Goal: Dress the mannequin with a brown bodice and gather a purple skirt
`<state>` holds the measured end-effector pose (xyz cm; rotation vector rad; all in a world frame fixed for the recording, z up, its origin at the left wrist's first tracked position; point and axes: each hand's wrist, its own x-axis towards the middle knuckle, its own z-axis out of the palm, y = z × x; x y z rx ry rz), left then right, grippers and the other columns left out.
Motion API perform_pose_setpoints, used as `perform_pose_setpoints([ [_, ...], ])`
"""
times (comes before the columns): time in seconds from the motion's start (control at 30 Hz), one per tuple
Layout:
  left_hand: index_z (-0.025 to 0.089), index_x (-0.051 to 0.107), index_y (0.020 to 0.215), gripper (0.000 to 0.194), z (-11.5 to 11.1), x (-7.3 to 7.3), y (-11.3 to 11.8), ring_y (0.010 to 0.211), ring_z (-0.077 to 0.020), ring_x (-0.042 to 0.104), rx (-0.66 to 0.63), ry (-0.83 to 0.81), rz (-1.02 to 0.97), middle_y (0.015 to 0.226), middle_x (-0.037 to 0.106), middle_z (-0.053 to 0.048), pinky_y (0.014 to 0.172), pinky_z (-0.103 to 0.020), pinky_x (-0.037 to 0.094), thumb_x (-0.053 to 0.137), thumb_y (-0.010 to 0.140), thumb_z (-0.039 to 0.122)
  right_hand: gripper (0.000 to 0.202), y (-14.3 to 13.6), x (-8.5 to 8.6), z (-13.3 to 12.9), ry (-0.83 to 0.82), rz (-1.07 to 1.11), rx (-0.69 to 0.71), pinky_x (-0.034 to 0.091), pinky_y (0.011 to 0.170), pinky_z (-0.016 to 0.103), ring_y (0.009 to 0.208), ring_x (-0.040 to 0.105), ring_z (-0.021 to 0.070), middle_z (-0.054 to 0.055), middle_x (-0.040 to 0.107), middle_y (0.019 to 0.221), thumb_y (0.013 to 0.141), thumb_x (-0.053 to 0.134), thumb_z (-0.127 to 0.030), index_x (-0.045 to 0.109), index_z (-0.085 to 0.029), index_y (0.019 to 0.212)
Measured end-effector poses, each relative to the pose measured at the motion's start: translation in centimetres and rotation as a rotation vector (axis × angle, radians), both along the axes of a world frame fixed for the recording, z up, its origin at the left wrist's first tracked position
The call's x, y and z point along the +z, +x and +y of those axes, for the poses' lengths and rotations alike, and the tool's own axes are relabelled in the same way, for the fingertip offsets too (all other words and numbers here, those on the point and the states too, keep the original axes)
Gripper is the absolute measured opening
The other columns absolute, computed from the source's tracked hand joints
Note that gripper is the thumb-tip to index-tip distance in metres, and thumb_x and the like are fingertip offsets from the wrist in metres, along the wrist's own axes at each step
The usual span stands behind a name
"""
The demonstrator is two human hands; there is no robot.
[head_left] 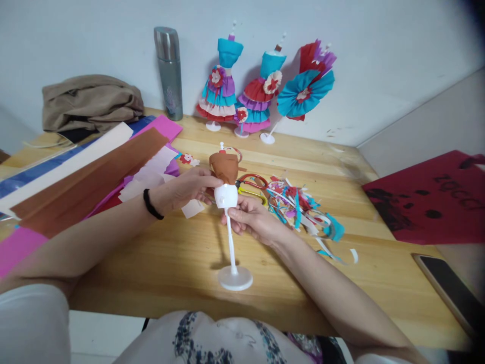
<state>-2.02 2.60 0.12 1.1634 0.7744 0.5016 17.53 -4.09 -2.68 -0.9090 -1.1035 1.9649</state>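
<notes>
A small white dress form (226, 197) stands upright on a thin pole with a round base (235, 278). Brown crepe paper (224, 167) wraps its upper part, while the hips are bare white. My left hand (191, 186) is closed at the form's waist, with the thumb on the lower edge of the brown paper. Around the pole, just under the hips, my right hand (252, 217) closes with thumb and fingers. Behind the form lie red-handled scissors (253, 181) and a yellow-handled tool (254, 196), both partly hidden.
Crepe paper strips (94, 177) cover the left side, near a brown cloth (91, 101) and a flask (169, 76). Several paper scraps (295, 202) lie right. Dressed forms (223, 86) stand by the wall. A red bag (428, 202) and a phone (447, 288) are far right.
</notes>
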Motion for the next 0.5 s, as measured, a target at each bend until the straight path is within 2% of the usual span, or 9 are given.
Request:
perform_pose_setpoints([
  [0.13,0.017,0.073,0.08,0.018,0.0,-0.1,0.1,0.07,-0.0114,0.061,-0.009,-0.04,0.05,0.075,0.068,-0.002,0.062,-0.021,0.049,0.067,0.08,0.034,0.035,-0.1,0.0,-0.1,-0.039,-0.007,0.013,0.037,0.039,0.016,0.042,0.047,0.0044,0.001,0.069,0.067,0.069,0.083,-0.038,0.061,-0.014,0.081],
  [0.33,0.017,0.074,0.089,0.025,0.1,-0.9,0.3,0.083,-0.0167,0.064,-0.008,-0.052,0.084,0.088,0.072,-0.005,0.067,-0.024,0.051,0.068,0.076,0.038,0.032,0.2,0.0,0.3,-0.099,-0.022,0.008,0.036,0.038,0.015,0.041,0.047,0.004,0.001,0.07,0.064,0.068,0.083,-0.033,0.061,-0.014,0.08],
  [0.5,0.015,0.075,0.087,0.024,-0.1,-1.3,0.5,0.083,-0.0192,0.065,0.018,-0.047,0.099,0.087,0.073,-0.006,0.069,-0.026,0.052,0.068,0.076,0.035,0.032,0.3,-0.3,0.5,-0.148,-0.042,0.016,0.035,0.037,0.015,0.039,0.046,0.0042,0.001,0.069,0.061,0.066,0.083,-0.032,0.06,-0.014,0.08],
])
